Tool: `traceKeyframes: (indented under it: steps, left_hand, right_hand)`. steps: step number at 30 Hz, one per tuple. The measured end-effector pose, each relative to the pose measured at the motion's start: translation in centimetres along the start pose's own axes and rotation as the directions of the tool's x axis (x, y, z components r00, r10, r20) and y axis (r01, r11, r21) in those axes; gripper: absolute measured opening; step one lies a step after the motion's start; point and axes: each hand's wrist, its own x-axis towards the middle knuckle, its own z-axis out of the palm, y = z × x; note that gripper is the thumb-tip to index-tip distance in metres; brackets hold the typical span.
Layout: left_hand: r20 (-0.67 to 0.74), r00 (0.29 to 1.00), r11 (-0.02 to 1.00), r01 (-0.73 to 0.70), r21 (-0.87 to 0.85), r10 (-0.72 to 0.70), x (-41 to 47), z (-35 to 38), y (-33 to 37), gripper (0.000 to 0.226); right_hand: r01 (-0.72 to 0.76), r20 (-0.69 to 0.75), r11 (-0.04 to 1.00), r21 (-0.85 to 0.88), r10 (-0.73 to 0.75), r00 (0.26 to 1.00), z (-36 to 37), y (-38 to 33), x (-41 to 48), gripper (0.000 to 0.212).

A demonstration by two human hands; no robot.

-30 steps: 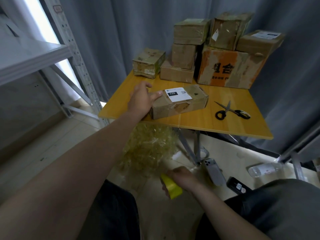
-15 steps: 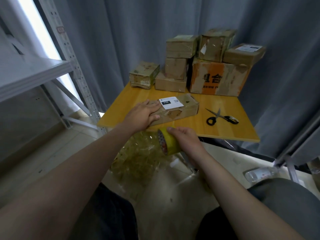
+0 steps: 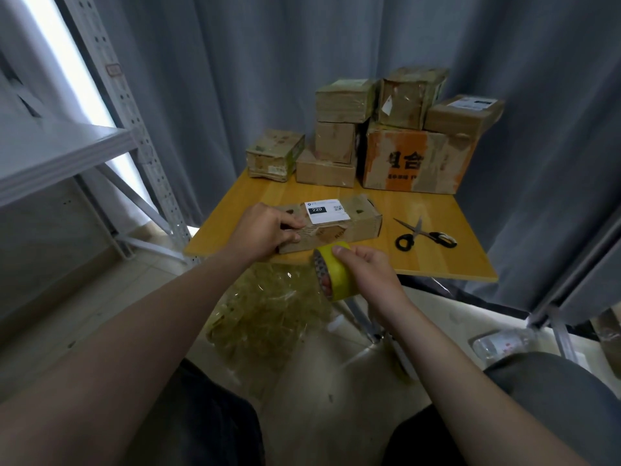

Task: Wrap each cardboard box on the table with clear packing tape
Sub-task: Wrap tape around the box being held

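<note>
Two hands, both occupied.

Item 1, your left hand [image 3: 265, 233]: fingers curled over the left end of the flat box [image 3: 349, 228], holding it down. It has stayed there for the past second.

Item 2, your right hand [image 3: 368, 275]: wrapped round the yellow tape roll [image 3: 336, 272], forefinger on top of it. A second ago this hand was down near the floor with the roll. It is now up at the near edge of the table [image 3: 437, 264], the roll just in front of the box's long side. No free tape end is visible, so wrapping of this box looks about to start, not begun.

Item 3, the flat box: near the front edge, label [image 3: 325, 212] face up. Long axis runs left to right, the right end angled slightly away from you. The roll's open core faces left, roughly along that axis, so tape would likely run round the short way.

Item 4, stacked boxes [image 3: 396, 136]: at the table's back, well apart.

Item 5, scissors [image 3: 426, 235]: lying right of the flat box.

Item 6, heap of crumpled tape [image 3: 268, 314]: on the floor below the front edge.
</note>
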Motion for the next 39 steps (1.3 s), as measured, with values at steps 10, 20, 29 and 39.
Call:
traceKeyframes:
  steps: [10,20,29,39]
  left_hand:
    - [0.093,0.995,0.978,0.017,0.209,-0.037,0.7,-2.0,-2.8,0.017]
    - [0.241,0.965,0.919,-0.001,-0.394,0.104,-4.1,-1.4,8.3,0.027]
    - [0.15,0.984,0.744,0.168,-0.647,-0.092,-5.3,-1.7,7.5,0.012]
    - [0.259,0.941,0.605,0.337,-0.722,-0.217,-6.2,-2.8,7.7,0.031]
  right_hand:
    - [0.144,-0.129,0.983,-0.116,-0.158,0.979,-1.3,0.5,1.3,0.041]
    - [0.221,-0.133,0.975,0.028,-0.216,0.967,-1.1,0.0,1.6,0.027]
    - [0.357,-0.104,0.905,-0.23,-0.388,0.916,-2.5,-1.3,1.0,0.051]
    - [0.393,-0.044,0.842,-0.37,-0.439,0.898,-1.4,-2.6,2.2,0.006]
